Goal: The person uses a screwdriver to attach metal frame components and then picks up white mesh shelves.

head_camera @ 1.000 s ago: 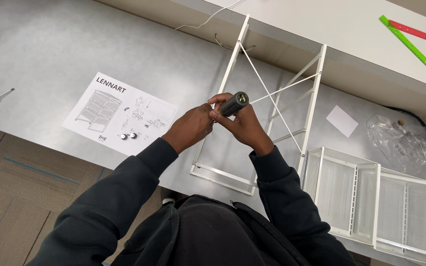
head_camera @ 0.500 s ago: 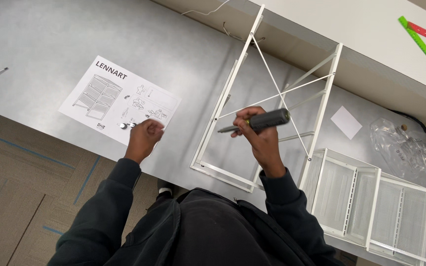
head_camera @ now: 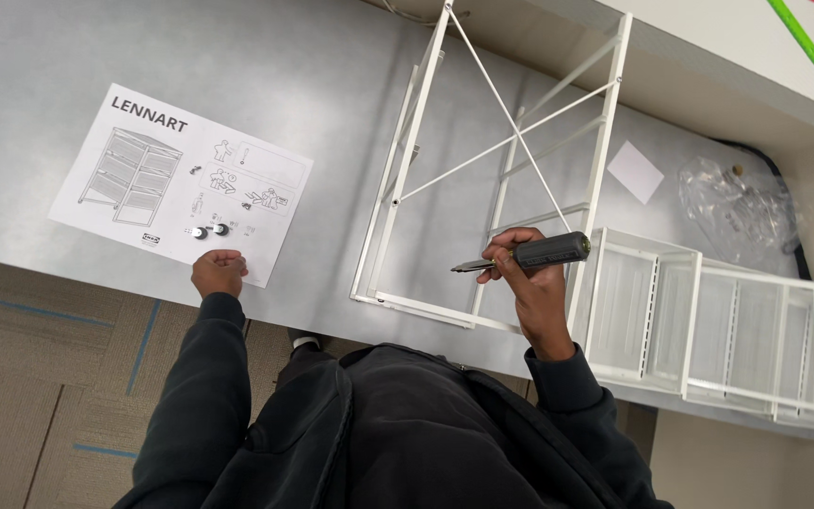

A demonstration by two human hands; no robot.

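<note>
Head camera, single view: you look steeply down from above your own shoulders onto the grey table [head_camera: 313,66], near enough that arms and torso fill the lower frame.

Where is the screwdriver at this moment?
In the head view, the screwdriver is in the right hand, right of centre, held over the grey table between the white wire frame and the white drawer baskets.
</note>
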